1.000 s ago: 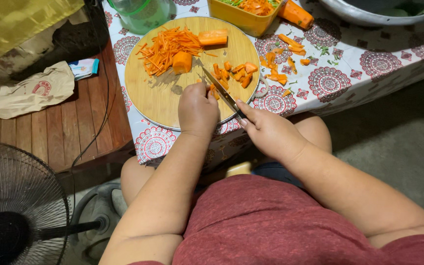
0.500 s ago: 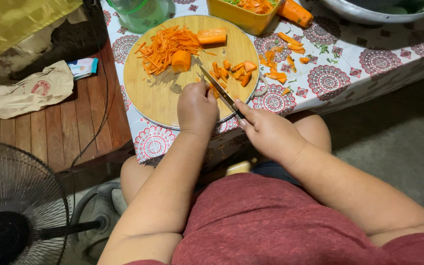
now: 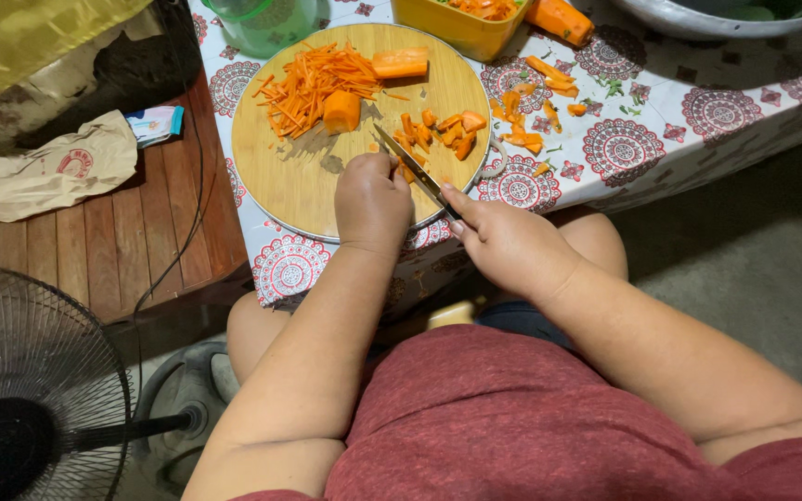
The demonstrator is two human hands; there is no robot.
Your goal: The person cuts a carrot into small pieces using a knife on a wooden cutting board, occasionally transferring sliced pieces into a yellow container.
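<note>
The right hand [image 3: 510, 243] is clenched around the handle of a knife [image 3: 412, 167], whose blade runs up and to the left across the near part of a round wooden cutting board [image 3: 294, 186]. The left hand [image 3: 373, 202] is curled, knuckles up, beside the blade, pressing down on a small carrot piece [image 3: 407, 173] that is mostly hidden under the fingers; only an orange edge shows by the blade.

To cut well here, the fingertips should stay tucked behind the knuckles so the flat of the blade rides against them, and the piece should lie on a flat side so it cannot roll. Thin, even slices suit the look of the pile of carrot sticks [image 3: 310, 82] at the far left of the board.

Beyond the blade lie loose carrot chunks [image 3: 446, 128], a stubby carrot block [image 3: 342, 111] and a longer carrot section [image 3: 399, 64] at the far edge. The board sits on a table with a patterned cloth [image 3: 642, 139], where carrot peelings [image 3: 536, 93] are scattered. A yellow tub [image 3: 457, 30] stands just beyond the board, and a fan [image 3: 25, 390] stands on the floor at the left.
</note>
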